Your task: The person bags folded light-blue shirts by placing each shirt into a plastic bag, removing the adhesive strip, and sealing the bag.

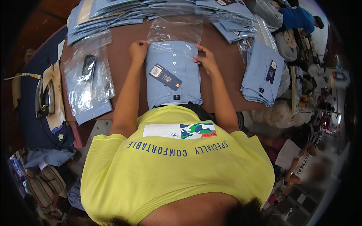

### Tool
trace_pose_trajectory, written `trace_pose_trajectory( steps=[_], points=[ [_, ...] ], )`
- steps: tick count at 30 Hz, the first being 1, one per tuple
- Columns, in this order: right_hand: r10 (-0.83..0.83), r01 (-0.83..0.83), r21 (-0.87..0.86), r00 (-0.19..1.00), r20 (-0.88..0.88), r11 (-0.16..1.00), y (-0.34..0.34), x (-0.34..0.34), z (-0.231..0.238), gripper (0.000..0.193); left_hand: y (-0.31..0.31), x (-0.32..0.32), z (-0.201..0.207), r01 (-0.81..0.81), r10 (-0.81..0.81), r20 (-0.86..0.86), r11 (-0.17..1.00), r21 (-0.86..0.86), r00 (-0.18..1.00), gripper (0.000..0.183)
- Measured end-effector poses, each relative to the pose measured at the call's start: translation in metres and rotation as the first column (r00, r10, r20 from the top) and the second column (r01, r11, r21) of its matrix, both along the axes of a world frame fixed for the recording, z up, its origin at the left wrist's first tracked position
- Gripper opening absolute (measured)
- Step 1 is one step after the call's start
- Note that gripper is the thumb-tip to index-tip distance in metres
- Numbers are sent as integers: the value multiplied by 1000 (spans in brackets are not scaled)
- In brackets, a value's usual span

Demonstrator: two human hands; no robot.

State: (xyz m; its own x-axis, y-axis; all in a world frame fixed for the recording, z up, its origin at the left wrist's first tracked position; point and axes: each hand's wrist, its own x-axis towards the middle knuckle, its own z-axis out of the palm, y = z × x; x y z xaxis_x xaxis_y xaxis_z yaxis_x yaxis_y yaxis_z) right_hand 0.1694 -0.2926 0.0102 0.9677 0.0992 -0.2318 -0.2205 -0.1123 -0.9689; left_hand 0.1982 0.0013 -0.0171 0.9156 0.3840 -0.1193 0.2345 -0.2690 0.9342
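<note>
A folded light-blue shirt (162,90) lies before me, buttons up, a dark hang tag (165,76) across its front and its collar end toward me. A clear plastic bag (175,29) covers the shirt's far end and spreads beyond it. My left hand (138,51) pinches the bag's edge at the shirt's far left corner. At the far right corner, my right hand (206,60) has its fingers curled on the bag's edge, against the shirt. How far the bag reaches over the shirt is hard to see.
Bagged blue shirts (113,15) are piled along the brown table's (126,37) far side. Another bagged shirt (90,81) lies left, with an iron (45,96) beyond it. Folded shirts (260,75) with a tag are stacked right. Other people are at the edges.
</note>
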Motion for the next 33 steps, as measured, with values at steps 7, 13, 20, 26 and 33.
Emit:
trace_pose_trajectory(
  steps=[7, 13, 20, 26, 33],
  points=[
    [-4, 12, 127, 998, -61, 992, -6, 10, -8, 51, 28, 7, -9, -35, -196, -214, 653, -757, 957, 33],
    [31, 10, 244, 986, -163, 970, -13, 10, -9, 48, 33, -11, -9, 45, -269, -111, 511, -858, 957, 40],
    [1, 26, 204, 991, -131, 979, -23, 0, -7, 45, 21, -51, 26, 104, -272, -245, 838, -535, 930, 40],
    [21, -19, 118, 1000, -15, 993, -27, 22, -12, 34, 11, -54, 25, 126, -233, -195, 887, -444, 953, 37],
    [62, -57, -143, 998, 32, 988, -18, 49, -5, 25, 2, -52, 20, 167, -204, -83, 931, -325, 975, 42]
  ],
)
